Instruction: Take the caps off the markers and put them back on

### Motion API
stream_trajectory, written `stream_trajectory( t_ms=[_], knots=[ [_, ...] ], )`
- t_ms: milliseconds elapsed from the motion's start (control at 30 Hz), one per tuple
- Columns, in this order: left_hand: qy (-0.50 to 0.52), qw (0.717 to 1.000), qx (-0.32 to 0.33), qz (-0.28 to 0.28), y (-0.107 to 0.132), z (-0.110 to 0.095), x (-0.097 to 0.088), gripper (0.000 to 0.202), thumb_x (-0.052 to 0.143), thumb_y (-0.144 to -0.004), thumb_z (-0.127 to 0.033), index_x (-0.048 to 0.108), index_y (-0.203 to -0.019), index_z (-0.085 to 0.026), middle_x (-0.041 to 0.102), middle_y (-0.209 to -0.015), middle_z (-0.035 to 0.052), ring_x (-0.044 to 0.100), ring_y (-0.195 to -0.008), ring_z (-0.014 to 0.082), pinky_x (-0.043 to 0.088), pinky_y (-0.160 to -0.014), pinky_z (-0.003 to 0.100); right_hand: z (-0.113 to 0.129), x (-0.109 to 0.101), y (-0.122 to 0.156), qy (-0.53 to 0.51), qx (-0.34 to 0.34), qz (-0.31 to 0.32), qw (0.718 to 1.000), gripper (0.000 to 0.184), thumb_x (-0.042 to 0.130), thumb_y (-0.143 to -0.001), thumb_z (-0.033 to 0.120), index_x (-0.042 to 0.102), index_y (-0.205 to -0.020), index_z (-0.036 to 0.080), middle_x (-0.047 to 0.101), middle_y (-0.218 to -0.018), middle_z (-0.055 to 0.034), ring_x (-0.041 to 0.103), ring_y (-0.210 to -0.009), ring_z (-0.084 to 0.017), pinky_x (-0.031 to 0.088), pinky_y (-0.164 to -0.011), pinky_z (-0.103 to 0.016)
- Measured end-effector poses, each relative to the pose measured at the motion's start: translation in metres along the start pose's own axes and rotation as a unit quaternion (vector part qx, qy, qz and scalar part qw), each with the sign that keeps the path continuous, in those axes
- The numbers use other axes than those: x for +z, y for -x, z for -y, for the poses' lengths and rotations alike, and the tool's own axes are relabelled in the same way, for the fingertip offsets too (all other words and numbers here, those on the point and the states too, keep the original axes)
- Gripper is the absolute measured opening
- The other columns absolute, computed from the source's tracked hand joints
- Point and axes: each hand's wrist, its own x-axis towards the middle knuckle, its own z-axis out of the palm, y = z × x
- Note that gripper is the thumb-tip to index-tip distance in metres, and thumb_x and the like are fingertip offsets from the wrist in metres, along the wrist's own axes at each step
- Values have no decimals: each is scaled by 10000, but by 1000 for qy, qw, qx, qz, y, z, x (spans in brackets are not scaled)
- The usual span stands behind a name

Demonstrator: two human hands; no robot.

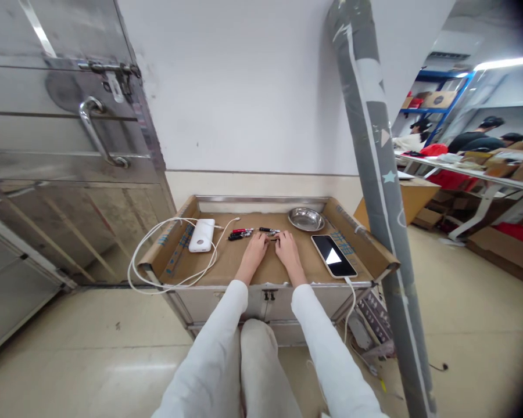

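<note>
My left hand and my right hand rest close together on the cardboard-lined cabinet top, fingers curled inward. A thin dark pen-like piece spans the small gap between them, its ends hidden by my fingers. Left of my left hand lies a small group of red and black pens with silvery parts. Just beyond my fingertips is another black and silver pen-like thing, too small to make out fully.
A white power bank with a looping white cable lies at left. At right are a shallow metal bowl and a plugged-in phone. A tall grey wrapped roll leans beside the cabinet. Several people sit far right.
</note>
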Motion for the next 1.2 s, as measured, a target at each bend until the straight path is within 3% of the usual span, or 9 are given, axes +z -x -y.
stream_trajectory(
  t_ms=[267, 467, 633, 767, 867, 1033, 1200],
  knots=[
    [-43, 998, -33, -29, -6, 0, 0, 58, 479, -883, -140, 529, -904, -161, 593, -935, 77, 577, -910, 188, 454, -834, 338, 0, 4, -3, -81, -24, -9, 996, 341, 310, -850, 55, 575, -1036, 163, 585, -1024, -95, 548, -945, -185, 445, -882, -329],
    [-94, 992, -56, -64, -5, -2, 0, 152, 487, -880, -138, 498, -1031, -123, 571, -1010, 127, 559, -987, 226, 443, -878, 387, 3, 1, -6, 5, 37, -26, 999, 339, 312, -884, 82, 549, -1124, 115, 558, -1069, -134, 549, -947, -203, 445, -846, -315],
    [-104, 990, -70, -59, -6, 1, 2, 120, 466, -897, -167, 523, -998, -134, 542, -1007, 124, 556, -958, 222, 446, -855, 373, -4, -2, -13, 38, 27, -5, 999, 404, 351, -885, 81, 524, -1242, 159, 568, -1115, -122, 515, -1019, -215, 405, -896, -326],
    [-117, 988, -74, -63, -9, 4, 5, 127, 484, -890, -167, 524, -1008, -148, 527, -1006, 107, 554, -943, 212, 449, -844, 357, -13, 1, -20, 25, 24, 12, 999, 356, 383, -912, 151, 564, -1213, 208, 582, -1114, -108, 515, -1004, -212, 404, -859, -325],
    [-86, 993, -40, -65, -11, 3, 5, 127, 490, -886, -169, 523, -1008, -155, 523, -1000, 96, 543, -969, 216, 441, -872, 372, -19, 5, -24, 23, 16, 17, 999, 313, 399, -920, 182, 601, -1156, 222, 595, -1071, -100, 513, -990, -212, 395, -846, -324],
    [-32, 997, 68, 2, -13, -1, 0, 193, 549, -860, -204, 552, -1053, -214, 515, -1088, 74, 505, -1045, 214, 410, -930, 387, -23, 8, -28, 33, 12, 21, 999, 273, 384, -931, 205, 631, -1047, 215, 599, -1040, -91, 500, -982, -213, 378, -827, -317],
    [-53, 997, 44, 26, -20, 0, 1, 117, 536, -875, -243, 596, -974, -226, 532, -1051, 61, 482, -1037, 223, 384, -927, 413, -23, 9, -27, 34, 38, -7, 999, 222, 399, -920, 206, 611, -970, 166, 610, -996, -99, 502, -957, -218, 375, -831, -321]
  ],
)
